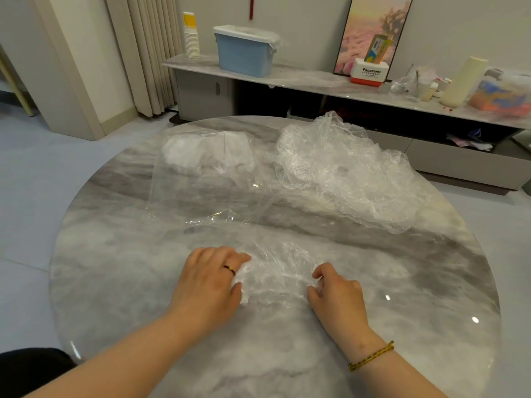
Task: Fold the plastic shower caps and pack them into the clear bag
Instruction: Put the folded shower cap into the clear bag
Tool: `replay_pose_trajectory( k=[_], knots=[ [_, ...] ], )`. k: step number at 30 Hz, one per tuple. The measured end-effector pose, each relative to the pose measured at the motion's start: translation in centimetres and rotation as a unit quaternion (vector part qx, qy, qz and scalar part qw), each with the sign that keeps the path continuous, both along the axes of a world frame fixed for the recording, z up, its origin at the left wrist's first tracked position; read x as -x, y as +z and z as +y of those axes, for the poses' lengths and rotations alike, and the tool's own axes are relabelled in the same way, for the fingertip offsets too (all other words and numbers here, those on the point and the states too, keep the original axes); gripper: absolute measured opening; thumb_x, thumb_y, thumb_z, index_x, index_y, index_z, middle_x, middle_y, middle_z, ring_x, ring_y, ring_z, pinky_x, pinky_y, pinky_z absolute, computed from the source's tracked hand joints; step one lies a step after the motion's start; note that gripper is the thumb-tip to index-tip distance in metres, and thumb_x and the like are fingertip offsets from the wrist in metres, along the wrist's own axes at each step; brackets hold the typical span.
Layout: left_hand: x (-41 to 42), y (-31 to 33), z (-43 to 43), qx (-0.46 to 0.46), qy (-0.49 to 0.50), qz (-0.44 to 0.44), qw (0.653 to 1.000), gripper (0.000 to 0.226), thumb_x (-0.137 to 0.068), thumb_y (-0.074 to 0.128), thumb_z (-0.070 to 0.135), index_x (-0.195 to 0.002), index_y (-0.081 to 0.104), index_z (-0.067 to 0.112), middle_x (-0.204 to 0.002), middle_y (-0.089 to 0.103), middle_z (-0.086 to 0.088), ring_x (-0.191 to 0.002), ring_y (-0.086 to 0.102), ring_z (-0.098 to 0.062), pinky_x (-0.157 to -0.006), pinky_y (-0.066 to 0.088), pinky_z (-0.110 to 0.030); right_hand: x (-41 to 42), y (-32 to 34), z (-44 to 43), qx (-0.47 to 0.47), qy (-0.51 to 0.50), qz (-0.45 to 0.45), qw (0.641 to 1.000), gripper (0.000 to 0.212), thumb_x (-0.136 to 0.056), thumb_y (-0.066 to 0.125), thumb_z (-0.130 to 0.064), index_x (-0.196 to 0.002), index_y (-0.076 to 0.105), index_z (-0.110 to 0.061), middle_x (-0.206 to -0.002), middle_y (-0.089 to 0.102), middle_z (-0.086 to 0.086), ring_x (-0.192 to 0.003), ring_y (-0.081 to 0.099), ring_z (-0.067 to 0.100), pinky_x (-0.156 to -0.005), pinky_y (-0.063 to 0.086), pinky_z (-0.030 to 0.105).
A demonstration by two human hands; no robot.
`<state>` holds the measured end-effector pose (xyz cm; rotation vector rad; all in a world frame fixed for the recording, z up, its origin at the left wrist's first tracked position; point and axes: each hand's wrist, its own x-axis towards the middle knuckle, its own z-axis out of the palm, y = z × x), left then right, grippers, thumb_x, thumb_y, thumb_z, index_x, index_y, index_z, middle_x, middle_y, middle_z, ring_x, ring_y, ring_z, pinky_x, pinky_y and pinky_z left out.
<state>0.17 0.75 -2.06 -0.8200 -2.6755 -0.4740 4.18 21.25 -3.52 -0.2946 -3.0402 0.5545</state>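
A crumpled clear plastic shower cap [277, 272] lies on the round marble table [120, 282] between my hands. My left hand [209, 280] lies on its left edge, thumb pinching the plastic. My right hand [334, 294] pinches its right edge with curled fingers. Beyond, a large clear bag [207, 193] lies flat with several folded white caps [207, 150] at its far end. A loose heap of unfolded caps [344, 168] sits at the right rear of the table.
Behind the table runs a low marble-topped cabinet [301, 77] carrying a blue lidded bin [245, 50], stacked paper cups [191, 35], a Panasonic box [369, 73] and a cream roll [462, 81]. Curtains hang at the left; pale floor surrounds the table.
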Motion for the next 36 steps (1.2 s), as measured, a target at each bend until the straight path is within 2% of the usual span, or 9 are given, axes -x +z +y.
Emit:
replay_pose_trajectory(
  k=[5,7,11,18,22,25,27,31,36],
  knots=[
    [-0.1,-2.2,0.4,0.170,-0.135,-0.026,0.976,0.041,-0.088,0.033,0.027,-0.105,0.071,0.021,-0.116,0.066,0.002,-0.115,0.047,-0.014,-0.108,0.013,-0.029,-0.1,-0.7,-0.6,-0.075,0.038,0.156,0.984,0.040,-0.067,0.050,-0.008,-0.105,0.049,-0.018,-0.101,0.065,0.005,-0.090,0.065,0.024,-0.079,0.051,0.038],
    [0.3,-2.6,0.5,0.239,-0.121,-0.093,0.959,0.054,-0.097,0.018,0.035,-0.109,0.069,0.021,-0.116,0.066,0.005,-0.114,0.056,-0.012,-0.107,0.011,-0.026,-0.1,-0.9,-0.9,-0.044,0.129,0.196,0.971,0.039,-0.072,0.040,-0.010,-0.109,0.048,-0.017,-0.113,0.064,0.011,-0.107,0.055,0.022,-0.096,0.041,0.035],
    [0.9,-3.9,0.7,0.248,-0.090,-0.113,0.958,0.075,-0.098,-0.002,0.044,-0.109,0.069,0.021,-0.113,0.067,0.007,-0.105,0.063,-0.006,-0.105,0.011,-0.022,-0.5,-1.2,-2.0,-0.058,0.260,0.127,0.955,0.039,-0.079,0.040,-0.024,-0.117,0.046,-0.018,-0.123,0.061,0.003,-0.119,0.045,0.015,-0.107,0.018,0.026],
    [1.0,-4.2,0.7,0.276,-0.078,-0.093,0.953,0.077,-0.095,-0.003,0.053,-0.115,0.065,0.021,-0.120,0.063,0.007,-0.112,0.059,-0.006,-0.105,0.008,-0.023,-0.4,-2.0,-0.9,-0.095,0.235,0.029,0.967,0.048,-0.094,0.019,-0.048,-0.116,0.055,-0.025,-0.118,0.064,-0.007,-0.110,0.059,0.007,-0.098,0.033,0.021],
    [1.1,-4.0,0.8,0.248,-0.127,-0.004,0.960,0.102,-0.062,-0.018,0.070,-0.144,0.000,0.013,-0.143,-0.016,0.009,-0.133,-0.019,-0.007,-0.100,-0.022,-0.014,0.3,-0.9,-0.1,-0.088,0.230,0.052,0.968,0.044,-0.065,0.035,-0.030,-0.086,0.074,-0.027,-0.098,0.071,-0.011,-0.087,0.068,0.004,-0.075,0.050,0.014],
    [0.9,-2.7,0.8,0.151,-0.103,-0.123,0.975,0.065,-0.086,0.017,0.054,-0.130,0.053,0.020,-0.142,0.039,0.003,-0.130,0.039,-0.006,-0.106,0.016,-0.014,0.6,-0.4,1.1,-0.067,0.203,0.067,0.975,0.034,-0.058,0.043,-0.023,-0.072,0.074,-0.031,-0.087,0.072,-0.015,-0.075,0.069,0.001,-0.061,0.049,0.009],
    [0.8,-2.3,0.8,0.145,-0.098,-0.144,0.974,0.055,-0.061,0.034,0.038,-0.096,0.075,0.026,-0.110,0.068,0.006,-0.093,0.067,-0.004,-0.091,0.042,-0.019,0.5,-0.4,1.4,-0.050,0.182,0.077,0.979,0.032,-0.050,0.055,-0.016,-0.073,0.074,-0.028,-0.088,0.072,-0.012,-0.077,0.069,0.004,-0.058,0.050,0.012],
    [0.6,-1.9,1.0,0.139,-0.098,-0.095,0.981,0.054,-0.036,0.050,0.030,-0.084,0.077,0.025,-0.095,0.071,0.007,-0.079,0.069,-0.006,-0.082,0.041,-0.017,0.6,-0.1,2.1,0.056,0.114,0.030,0.991,0.032,-0.085,0.050,-0.006,-0.111,0.068,-0.015,-0.120,0.062,-0.007,-0.113,0.056,0.009,-0.089,0.037,0.008],
    [0.7,-2.2,0.9,0.130,-0.098,-0.086,0.983,0.058,-0.027,0.051,0.024,-0.079,0.076,0.027,-0.077,0.068,0.019,-0.066,0.065,0.002,-0.080,0.034,-0.015,0.7,1.0,2.9,0.237,0.047,-0.024,0.970,0.022,-0.087,0.052,-0.007,-0.092,0.068,-0.020,-0.087,0.064,-0.014,-0.086,0.059,0.003,-0.062,0.041,0.001]
  ],
)
